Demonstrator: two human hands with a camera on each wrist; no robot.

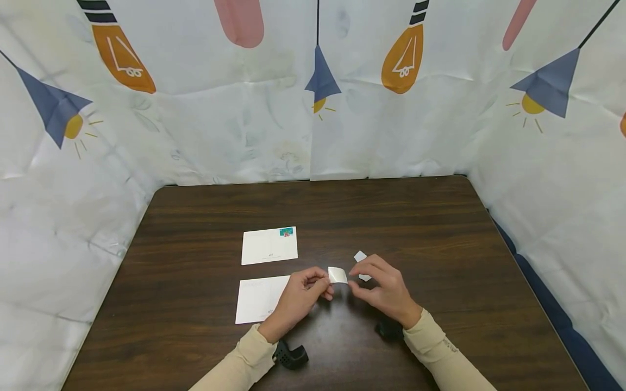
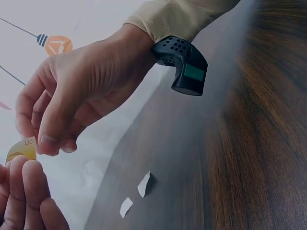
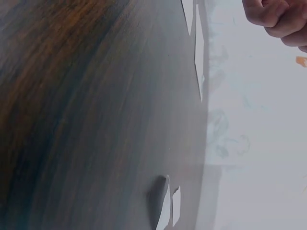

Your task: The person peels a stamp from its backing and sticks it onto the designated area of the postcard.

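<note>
My left hand (image 1: pixel 304 292) pinches one edge of a small postage stamp (image 1: pixel 337 275) between thumb and fingers. Its pale back shows in the head view; a yellow face marked 120 shows in the left wrist view. At the stamp's other edge is my right hand (image 1: pixel 383 287), thumb and forefinger apart with the fingertips right beside it. One white postcard (image 1: pixel 269 247) bears a colourful stamp (image 1: pixel 286 232) in its top right corner. Nearer to me, a second postcard (image 1: pixel 259 298) lies partly under my left hand in the head view.
Two small white paper pieces (image 1: pixel 360 256) lie on the dark wooden table (image 1: pixel 415 217) beside my right hand, partly hidden by it. A white curtain (image 1: pixel 274 136) printed with lamps and bulbs surrounds the table's back and sides. Black wrist cameras (image 1: pixel 292 357) sit under both wrists.
</note>
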